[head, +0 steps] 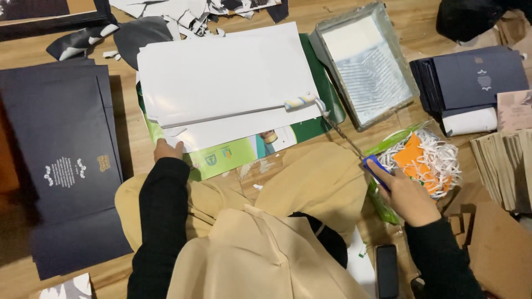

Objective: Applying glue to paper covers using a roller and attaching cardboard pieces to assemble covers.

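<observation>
My right hand (407, 194) grips the blue handle of a small paint roller (302, 102), whose striped head rests on a stack of white sheets (221, 77). My left hand (166, 149) presses on the near left edge of those sheets. The sheets lie on a green printed poster (233, 155) on the wooden floor. I sit with beige-clad legs and black sleeves in view.
A grey roller tray (399, 61) with white glue or paint sits at upper right. Dark navy flat boxes (61, 160) lie left, more navy pieces (476, 77) right. A bag of shredded paper (432, 158), brown card stacks (507, 166), a phone (386, 271).
</observation>
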